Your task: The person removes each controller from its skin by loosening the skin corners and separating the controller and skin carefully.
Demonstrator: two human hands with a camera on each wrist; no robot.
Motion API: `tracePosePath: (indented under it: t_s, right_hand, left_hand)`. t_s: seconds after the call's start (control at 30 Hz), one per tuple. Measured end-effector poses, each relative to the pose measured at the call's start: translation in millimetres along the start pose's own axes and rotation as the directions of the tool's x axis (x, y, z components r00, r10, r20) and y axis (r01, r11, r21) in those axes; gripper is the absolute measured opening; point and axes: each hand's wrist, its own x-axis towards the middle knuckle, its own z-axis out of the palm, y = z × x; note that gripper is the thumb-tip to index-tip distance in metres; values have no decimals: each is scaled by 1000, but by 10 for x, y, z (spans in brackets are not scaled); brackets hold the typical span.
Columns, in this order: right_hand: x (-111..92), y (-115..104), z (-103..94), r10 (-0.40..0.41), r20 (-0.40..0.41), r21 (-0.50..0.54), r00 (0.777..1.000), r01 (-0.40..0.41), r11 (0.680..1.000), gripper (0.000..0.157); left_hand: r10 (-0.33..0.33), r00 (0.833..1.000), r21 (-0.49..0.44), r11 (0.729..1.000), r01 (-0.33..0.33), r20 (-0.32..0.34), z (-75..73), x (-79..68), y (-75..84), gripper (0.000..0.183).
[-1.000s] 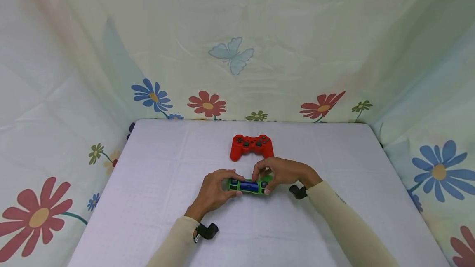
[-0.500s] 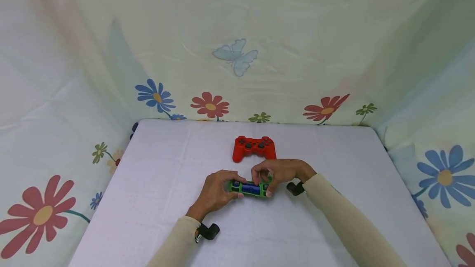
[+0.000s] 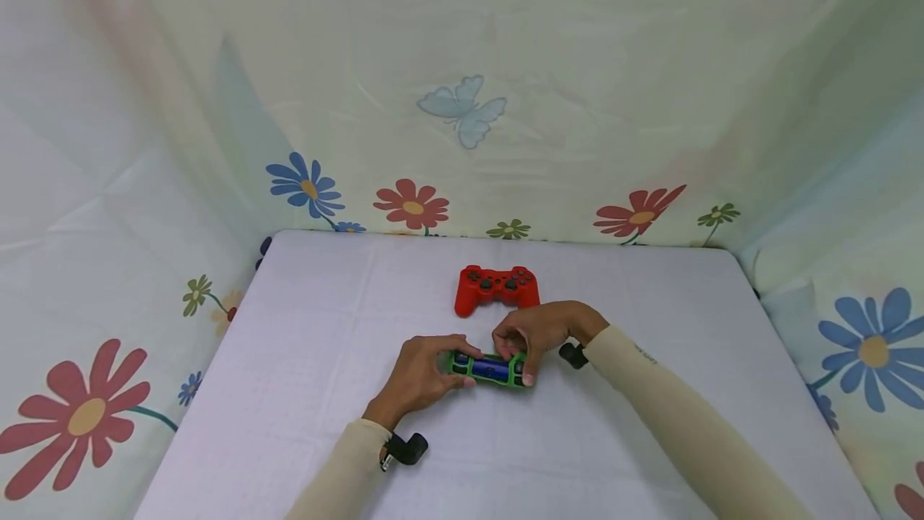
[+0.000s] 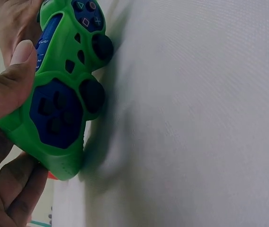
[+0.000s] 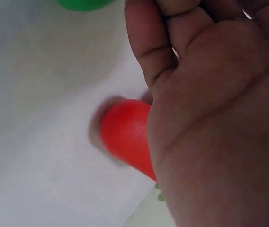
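A blue game controller in a green cover (image 3: 492, 370) stands on edge at the middle of the white table, with its shoulder-button side up. My left hand (image 3: 419, 375) grips its left end, the thumb on the near side and fingers on the far side. In the left wrist view the face of the green-covered controller (image 4: 56, 113) shows its direction pad and sticks. At the other end my right hand (image 3: 545, 329) pinches the controller's top right corner between thumb and curled fingers. The right fingertips' exact contact is partly hidden.
A red game controller (image 3: 496, 287) lies just beyond my right hand; one red handle (image 5: 130, 132) shows in the right wrist view. White cloth covers the table (image 3: 325, 303). A flower-printed curtain (image 3: 549, 103) hangs behind and on both sides.
My right hand has shifted slightly on the controller's right end, its wrist rising and turning a little. The left hand keeps its grip. The head view has swung slightly left.
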Motion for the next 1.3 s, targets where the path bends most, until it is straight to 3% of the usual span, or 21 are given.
tracePosePath:
  t_s: [0.2, 0.7, 0.87, 1.03, 1.3]
  right_hand:
    - [16, -99, -6, 31, 32, -54, 999, -29, 998, 33]
    - [-59, -91, 104, -23, 26, -30, 999, 24, 999, 39]
    - [-113, -55, 184, -103, -64, -64, 993, 99, 993, 41]
    - [-201, 1, 294, -183, -189, -98, 965, 167, 981, 42]
    - [-278, 49, 386, -179, -267, -84, 947, 162, 983, 37]
  left_hand:
    - [-14, 1000, 5, 1000, 14, 4, -14, -6, 21, 43]
    - [-13, 1000, 32, 999, 12, 16, -28, -6, 50, 43]
    - [-17, 1000, 32, 999, 16, 12, -19, -7, 56, 43]
    - [-20, 1000, 29, 999, 20, 20, -11, -4, 48, 44]
    - [-8, 1000, 39, 999, 7, 19, -36, 18, 47, 42]
